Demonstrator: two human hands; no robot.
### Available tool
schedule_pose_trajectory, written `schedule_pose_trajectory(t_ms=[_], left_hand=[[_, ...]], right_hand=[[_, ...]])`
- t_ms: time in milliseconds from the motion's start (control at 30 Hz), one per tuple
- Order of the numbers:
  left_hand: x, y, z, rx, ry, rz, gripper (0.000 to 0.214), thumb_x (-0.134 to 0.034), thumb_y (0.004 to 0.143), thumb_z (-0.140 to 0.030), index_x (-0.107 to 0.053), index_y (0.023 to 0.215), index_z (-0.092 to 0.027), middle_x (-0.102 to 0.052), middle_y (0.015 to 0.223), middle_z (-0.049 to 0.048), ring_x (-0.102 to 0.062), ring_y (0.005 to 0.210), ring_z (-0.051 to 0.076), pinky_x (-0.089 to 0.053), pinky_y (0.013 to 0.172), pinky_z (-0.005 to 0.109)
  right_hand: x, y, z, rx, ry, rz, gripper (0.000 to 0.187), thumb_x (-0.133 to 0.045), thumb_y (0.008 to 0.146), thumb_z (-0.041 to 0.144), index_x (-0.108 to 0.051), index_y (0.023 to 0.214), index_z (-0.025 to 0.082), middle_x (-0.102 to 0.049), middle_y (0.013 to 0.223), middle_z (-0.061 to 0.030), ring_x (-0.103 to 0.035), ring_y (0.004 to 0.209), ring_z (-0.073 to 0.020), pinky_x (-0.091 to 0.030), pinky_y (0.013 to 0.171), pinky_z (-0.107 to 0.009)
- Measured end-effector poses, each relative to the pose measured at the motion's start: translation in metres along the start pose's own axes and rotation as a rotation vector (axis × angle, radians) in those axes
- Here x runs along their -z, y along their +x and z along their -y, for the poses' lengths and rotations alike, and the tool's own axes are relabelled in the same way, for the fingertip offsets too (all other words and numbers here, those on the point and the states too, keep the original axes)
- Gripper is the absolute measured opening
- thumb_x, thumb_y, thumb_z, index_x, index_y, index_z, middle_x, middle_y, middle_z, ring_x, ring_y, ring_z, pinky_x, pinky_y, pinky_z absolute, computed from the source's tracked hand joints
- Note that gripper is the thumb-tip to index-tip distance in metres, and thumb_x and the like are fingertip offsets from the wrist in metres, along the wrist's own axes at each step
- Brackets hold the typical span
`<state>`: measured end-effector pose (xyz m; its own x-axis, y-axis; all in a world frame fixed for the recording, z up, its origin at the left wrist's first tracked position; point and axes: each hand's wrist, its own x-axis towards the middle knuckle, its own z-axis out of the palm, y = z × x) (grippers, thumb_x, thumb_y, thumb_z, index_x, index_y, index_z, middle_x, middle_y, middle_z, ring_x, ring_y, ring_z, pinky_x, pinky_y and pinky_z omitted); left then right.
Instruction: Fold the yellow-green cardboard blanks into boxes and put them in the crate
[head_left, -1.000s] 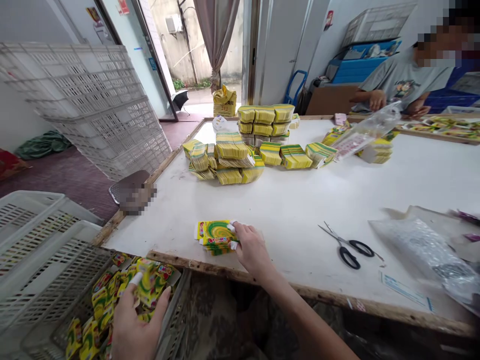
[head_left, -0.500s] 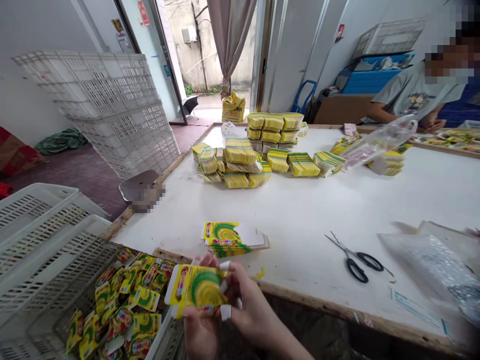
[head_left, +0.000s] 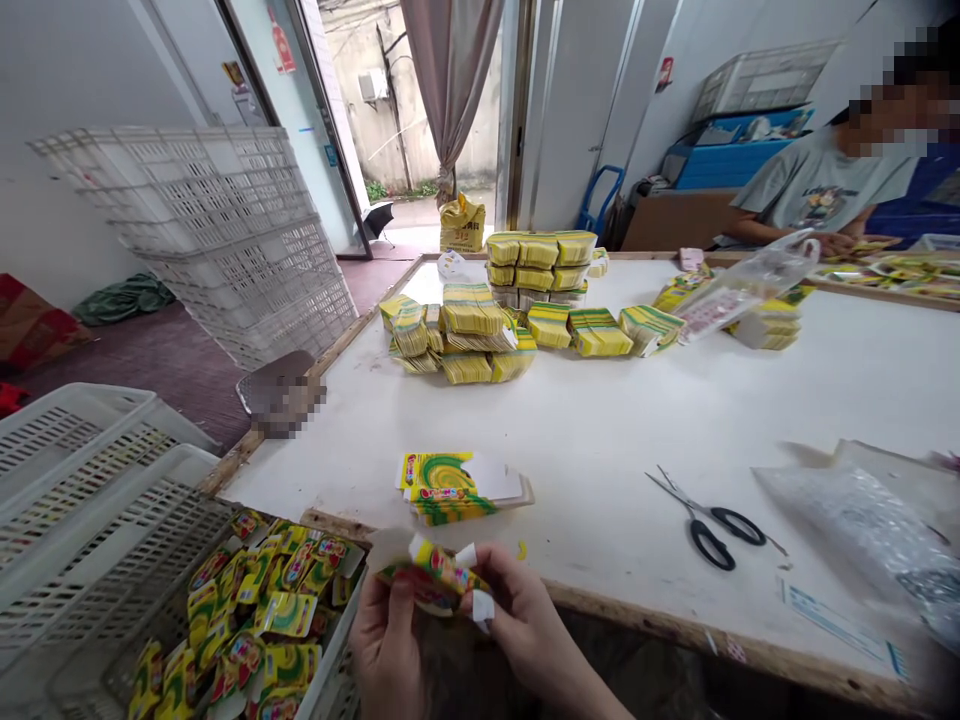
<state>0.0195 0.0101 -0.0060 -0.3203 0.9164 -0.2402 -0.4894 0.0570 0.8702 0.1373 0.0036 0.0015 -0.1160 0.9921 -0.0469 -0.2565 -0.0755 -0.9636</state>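
Both my hands hold one small yellow-green carton [head_left: 431, 575] just in front of the table's near edge. My left hand [head_left: 390, 645] grips it from below, fingers closed. My right hand [head_left: 517, 625] pinches its right end; white tape wraps the fingertips. The carton is tilted and partly folded, so only its narrow side shows. A short stack of flat cartons [head_left: 457, 487] lies on the white table [head_left: 600, 420] just beyond my hands. The white crate [head_left: 330, 660] at lower left holds several loose cartons of the same kind.
Black scissors [head_left: 709, 520] lie to the right of the stack, and a clear plastic bag [head_left: 862, 520] beyond them. Bundled carton stacks [head_left: 517, 300] fill the table's far middle. Another person in a grey shirt [head_left: 817, 190] sits at the far right. Empty white crates [head_left: 217, 230] lean at left.
One second ago my right hand rested on the flat stack and my left reached into the crate. Both hands now hold one carton, which has turned from face-up to edge-on.
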Motion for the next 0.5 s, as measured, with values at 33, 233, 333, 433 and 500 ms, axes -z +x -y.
schedule_pose_trajectory(t_ms=[33, 233, 333, 433, 500], left_hand=[[0.005, 0.003, 0.002, -0.005, -0.002, -0.02, 0.042, -0.084, 0.058, -0.049, -0.073, 0.091, -0.026, -0.073, 0.077, -0.002, -0.069, 0.074, 0.016, -0.056, 0.069, 0.023], [0.037, 0.034, -0.027, 0.204, 0.126, 0.463, 0.068, -0.063, 0.06, -0.078, -0.075, 0.097, -0.022, -0.077, 0.088, 0.009, -0.07, 0.083, 0.028, -0.057, 0.078, 0.037], [0.04, 0.042, -0.049, 0.227, 0.439, 0.727, 0.098, -0.051, 0.055, -0.09, -0.065, 0.121, -0.018, -0.071, 0.112, 0.0148, -0.066, 0.098, 0.033, -0.052, 0.085, 0.04], [0.028, 0.03, -0.051, 0.242, 0.823, 0.937, 0.089, -0.087, 0.046, -0.052, -0.058, 0.125, -0.022, -0.069, 0.116, 0.0075, -0.064, 0.103, 0.031, -0.05, 0.089, 0.036], [0.017, 0.016, -0.042, 0.213, 0.9, 0.961, 0.07, -0.082, 0.055, -0.032, -0.058, 0.12, -0.022, -0.07, 0.112, 0.0041, -0.063, 0.104, 0.028, -0.048, 0.093, 0.035]], right_hand=[[0.005, 0.0, 0.0, 0.015, -0.064, -0.012, 0.009, -0.065, 0.075, 0.021, -0.059, 0.082, 0.018, -0.056, 0.074, 0.0024, -0.05, 0.07, -0.0138, -0.039, 0.063, -0.024], [0.039, -0.003, 0.009, 0.285, -0.566, 0.059, 0.014, -0.055, 0.085, 0.015, -0.066, 0.078, 0.019, -0.061, 0.075, -0.001, -0.054, 0.071, -0.0151, -0.041, 0.064, -0.025], [0.041, -0.005, 0.02, 0.515, -0.864, 0.242, 0.026, -0.046, 0.095, 0.014, -0.068, 0.085, 0.023, -0.067, 0.078, -0.0012, -0.055, 0.078, -0.0158, -0.041, 0.07, -0.026], [0.032, -0.004, 0.025, 0.704, -1.019, 0.274, 0.029, -0.044, 0.1, 0.026, -0.065, 0.08, 0.022, -0.067, 0.072, 0.0013, -0.053, 0.075, -0.0149, -0.041, 0.076, -0.029], [0.027, -0.004, 0.024, 0.785, -1.023, 0.202, 0.033, -0.039, 0.101, 0.029, -0.064, 0.08, 0.021, -0.067, 0.073, 0.0002, -0.054, 0.074, -0.015, -0.042, 0.081, -0.031]])
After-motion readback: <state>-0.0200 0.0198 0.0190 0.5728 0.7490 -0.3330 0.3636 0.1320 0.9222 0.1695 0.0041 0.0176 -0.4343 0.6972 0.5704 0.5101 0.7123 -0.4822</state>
